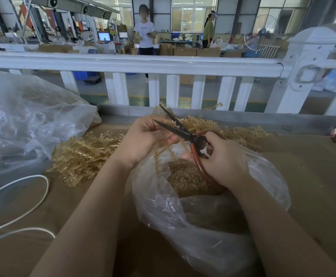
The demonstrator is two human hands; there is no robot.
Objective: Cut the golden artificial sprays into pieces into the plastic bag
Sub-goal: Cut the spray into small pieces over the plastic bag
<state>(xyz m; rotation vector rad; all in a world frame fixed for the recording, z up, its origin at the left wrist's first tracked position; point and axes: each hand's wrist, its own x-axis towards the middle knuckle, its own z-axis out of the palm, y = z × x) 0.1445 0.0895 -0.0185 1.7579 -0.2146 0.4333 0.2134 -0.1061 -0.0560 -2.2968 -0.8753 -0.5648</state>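
Observation:
My left hand (143, 140) pinches a golden spray (163, 151) whose stems hang down over the mouth of a clear plastic bag (183, 212). My right hand (223, 158) grips the red handles of black-bladed scissors (175, 126), whose blades stand apart and point up and left past my left hand's fingers. Cut golden pieces (185, 176) lie inside the bag. A pile of golden sprays (83, 154) lies on the brown table to the left, and more sprays (241, 132) lie behind my right hand.
A large clear plastic bag (23, 124) bulges at the left. A white cord (33, 200) loops across the table's left side. A white railing (133, 64) runs along the table's far edge. Two people stand beyond it among boxes and machines.

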